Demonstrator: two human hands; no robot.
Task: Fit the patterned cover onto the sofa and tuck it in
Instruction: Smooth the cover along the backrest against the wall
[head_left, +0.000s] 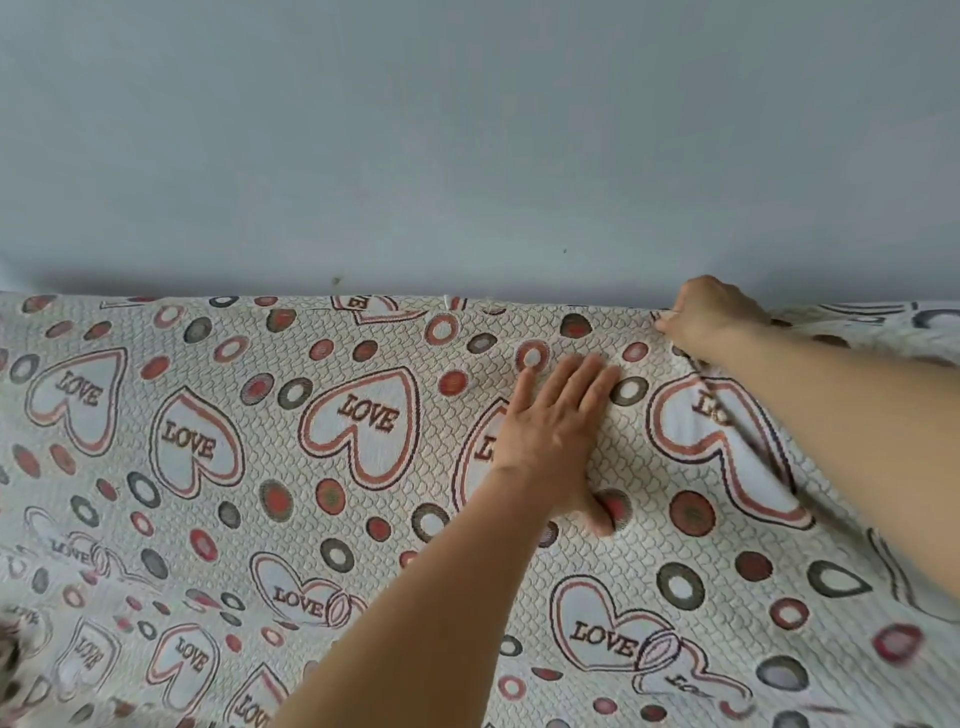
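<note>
Currently lying draped over the sofa back, the patterned cover, seemingly soft and pliant, is being pressed by the flat, spread left hand while the right hand, at two o'clock, is pinching its top edge, likely the best hold.

Left hand flat, right hand fisted

Two bare forearms show, with no sleeves, watch, bracelet or rings to be seen. The left hand, at centre frame, has short, unpainted nails. The right hand, at upper right, is slightly blurred, and its forearm fills the right edge of the frame.
</note>
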